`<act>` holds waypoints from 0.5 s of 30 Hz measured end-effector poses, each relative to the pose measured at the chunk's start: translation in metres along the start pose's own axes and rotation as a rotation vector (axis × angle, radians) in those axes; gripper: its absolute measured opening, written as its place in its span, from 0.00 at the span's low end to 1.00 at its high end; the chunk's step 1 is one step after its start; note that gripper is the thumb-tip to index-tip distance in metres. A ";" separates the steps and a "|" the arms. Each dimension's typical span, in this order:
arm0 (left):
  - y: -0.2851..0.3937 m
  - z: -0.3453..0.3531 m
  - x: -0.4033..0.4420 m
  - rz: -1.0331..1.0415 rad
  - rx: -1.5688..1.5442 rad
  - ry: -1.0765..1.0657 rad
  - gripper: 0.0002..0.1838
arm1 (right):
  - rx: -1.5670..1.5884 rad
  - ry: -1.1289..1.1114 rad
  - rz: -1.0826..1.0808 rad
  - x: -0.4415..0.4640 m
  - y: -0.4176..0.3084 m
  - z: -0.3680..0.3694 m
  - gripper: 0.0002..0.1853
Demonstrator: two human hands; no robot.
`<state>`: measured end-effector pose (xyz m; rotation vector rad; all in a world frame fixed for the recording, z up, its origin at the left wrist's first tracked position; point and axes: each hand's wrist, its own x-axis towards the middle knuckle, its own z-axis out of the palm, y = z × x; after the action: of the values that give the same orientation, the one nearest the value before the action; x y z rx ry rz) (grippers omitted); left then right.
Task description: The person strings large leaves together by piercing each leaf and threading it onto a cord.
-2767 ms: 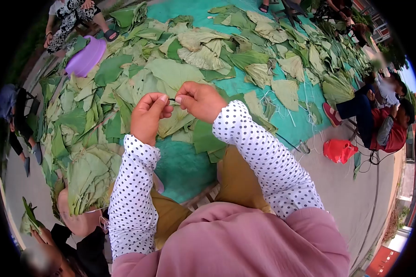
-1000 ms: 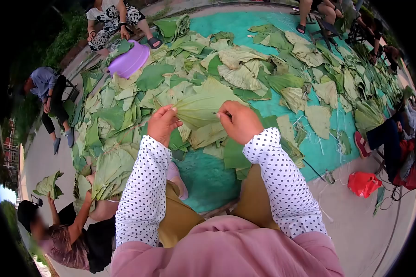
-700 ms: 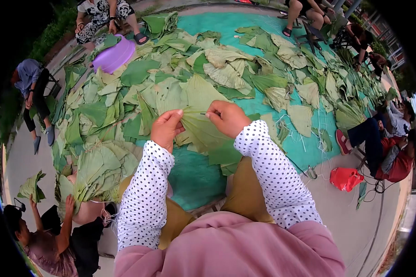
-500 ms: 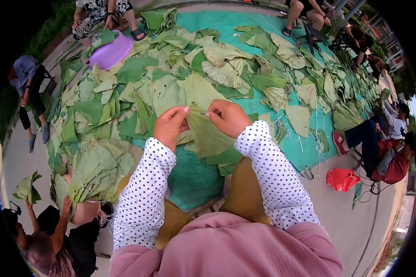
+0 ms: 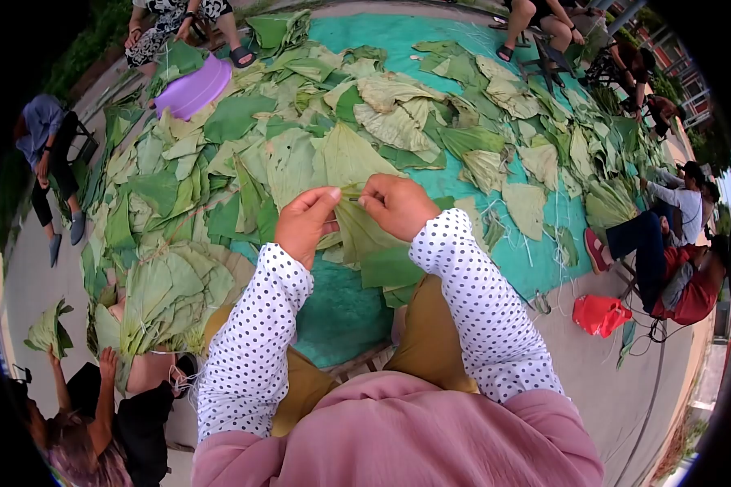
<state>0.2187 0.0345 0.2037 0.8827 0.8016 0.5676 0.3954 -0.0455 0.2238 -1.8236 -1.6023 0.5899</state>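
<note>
A pale green lotus leaf spans the space between my two hands, its lower part hanging over the green sheet. My left hand pinches the leaf's left side between thumb and fingers. On the other side, my right hand is closed on the leaf near its middle. A small dark piece shows at the right fingertips, too small to name. Folds run through the leaf between the hands. Just below, a darker green leaf piece lies by my knee. Many more flat leaves lie beyond my hands.
A green sheet lies under the leaves. To the left is a thick leaf stack; a purple basin stands behind. A red bag and white strings lie at right. Several people sit around the sheet, one holding a leaf.
My hands have come slightly closer together, the left shifting right. The leaf between them is more gathered. At the right, a person in white has leaned toward the leaves.
</note>
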 end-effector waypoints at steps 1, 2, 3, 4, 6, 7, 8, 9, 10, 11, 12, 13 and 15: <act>0.000 0.001 0.000 -0.005 0.002 0.002 0.13 | 0.000 0.000 0.001 0.000 0.000 0.000 0.08; 0.000 0.003 -0.001 -0.008 0.004 0.004 0.13 | -0.006 0.003 -0.001 -0.001 -0.001 0.000 0.08; 0.000 0.004 -0.001 -0.008 0.003 0.003 0.13 | -0.013 0.005 -0.003 -0.001 -0.001 0.001 0.08; 0.000 0.005 -0.002 -0.004 0.008 0.002 0.13 | -0.014 0.004 -0.003 -0.001 -0.002 0.001 0.08; 0.000 0.006 -0.003 0.001 0.009 0.003 0.13 | -0.009 0.000 -0.001 -0.001 -0.003 0.002 0.08; 0.001 0.008 -0.004 0.004 0.012 0.015 0.12 | -0.010 -0.004 -0.004 0.000 -0.003 0.002 0.08; 0.001 0.007 -0.005 0.006 0.017 0.027 0.12 | -0.015 -0.002 -0.014 0.000 -0.004 0.004 0.07; 0.000 0.007 -0.005 0.007 0.016 0.030 0.12 | -0.018 0.000 -0.024 0.001 -0.004 0.005 0.07; 0.000 0.006 -0.004 0.009 0.015 0.027 0.12 | -0.018 -0.002 -0.026 0.001 -0.005 0.006 0.07; -0.001 0.005 -0.004 0.011 0.014 0.023 0.12 | -0.014 -0.002 -0.023 0.001 -0.005 0.007 0.07; -0.003 0.004 -0.004 0.012 0.014 0.025 0.12 | -0.010 -0.001 -0.020 0.001 -0.005 0.007 0.07; -0.003 0.004 -0.004 0.015 0.014 0.030 0.12 | -0.010 -0.002 -0.021 0.002 -0.005 0.008 0.07; -0.003 0.005 -0.005 0.019 0.014 0.040 0.12 | -0.005 -0.002 -0.017 0.002 -0.006 0.009 0.08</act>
<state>0.2203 0.0269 0.2046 0.8952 0.8351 0.5979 0.3856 -0.0414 0.2220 -1.8113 -1.6204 0.5802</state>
